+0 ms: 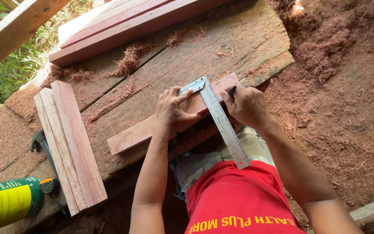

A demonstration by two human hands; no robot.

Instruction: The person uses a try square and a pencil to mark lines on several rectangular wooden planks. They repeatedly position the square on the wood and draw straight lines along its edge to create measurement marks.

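Left hand (174, 110) presses flat, grip open, on the steel square (219, 119); right hand (245, 104) grips a pen (231, 90).

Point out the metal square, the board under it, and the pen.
metal square (222, 123): head view, middle of its long ruled blade.
reddish board (128, 138): head view, bare left end.
black pen (231, 90): head view, tip above the right hand.

Hidden and cut off
The can (6, 202) runs off the left edge; the left hand (172, 110) covers part of the board (130, 135); the pen (231, 90) mostly hides in the right hand (247, 106).
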